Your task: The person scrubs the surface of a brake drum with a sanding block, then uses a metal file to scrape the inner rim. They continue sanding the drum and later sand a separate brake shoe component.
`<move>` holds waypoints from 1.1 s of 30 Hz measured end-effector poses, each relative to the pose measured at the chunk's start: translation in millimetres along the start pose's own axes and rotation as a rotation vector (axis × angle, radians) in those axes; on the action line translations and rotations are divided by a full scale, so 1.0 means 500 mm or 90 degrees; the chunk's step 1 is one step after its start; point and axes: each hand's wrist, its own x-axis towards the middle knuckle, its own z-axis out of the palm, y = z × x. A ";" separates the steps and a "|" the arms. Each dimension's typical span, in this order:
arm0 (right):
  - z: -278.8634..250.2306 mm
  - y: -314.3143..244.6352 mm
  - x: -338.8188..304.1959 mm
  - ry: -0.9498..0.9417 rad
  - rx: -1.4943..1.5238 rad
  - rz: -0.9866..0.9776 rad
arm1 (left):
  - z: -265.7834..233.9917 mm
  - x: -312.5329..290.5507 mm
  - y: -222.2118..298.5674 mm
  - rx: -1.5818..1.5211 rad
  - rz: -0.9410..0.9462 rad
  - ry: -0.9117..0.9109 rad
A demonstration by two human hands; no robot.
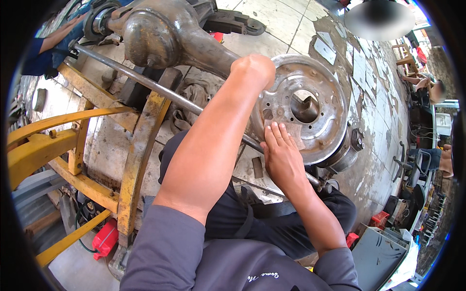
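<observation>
- Right hand (280,153): flat, fingers together, pressed on the lower-left face of the round metal plate (310,92) at the axle end.
- Left hand (253,68): at the plate's upper-left rim, wrist bent over it; fingers hidden, can't tell grip.
- Plate: grey, w/ bolt holes and a centre hole, fixed on the big rusty axle housing (165,34).
- Long steel rod (145,82) runs under the left forearm.
- Yellow frame (73,145) at left, tiled floor (276,19) beyond.

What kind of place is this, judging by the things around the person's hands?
Probably a vehicle repair workshop: a heavy rusty metal axle housing rests on a yellow steel stand, and the right hand presses on its round grey metal backing plate.
</observation>
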 end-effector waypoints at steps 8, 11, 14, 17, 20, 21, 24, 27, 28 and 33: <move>-0.001 -0.015 0.010 0.011 0.033 0.023 | -0.006 -0.014 0.005 -0.001 -0.011 0.001; 0.003 -0.012 0.005 0.004 0.063 0.014 | -0.010 -0.019 0.005 -0.011 -0.018 0.003; 0.008 -0.016 0.017 0.023 0.037 0.022 | -0.012 -0.021 0.010 -0.020 -0.004 0.009; 0.004 -0.023 0.008 0.010 0.051 0.031 | -0.004 -0.014 0.009 0.003 -0.005 0.018; 0.009 -0.028 0.011 0.009 0.064 0.022 | 0.004 0.006 -0.006 0.025 0.008 0.015; 0.013 -0.026 0.011 0.016 0.061 0.026 | 0.001 0.002 0.000 0.019 0.005 0.013; 0.022 -0.036 0.024 0.033 0.000 0.039 | -0.002 -0.006 0.006 0.015 0.009 0.010; 0.012 -0.039 0.010 0.004 0.044 0.033 | 0.003 -0.001 0.000 0.030 0.023 0.011; 0.014 -0.039 0.014 0.005 0.042 0.029 | 0.003 0.000 -0.001 0.027 0.019 0.012; 0.025 -0.040 0.031 0.065 0.023 0.025 | -0.001 -0.010 0.008 0.013 0.003 0.012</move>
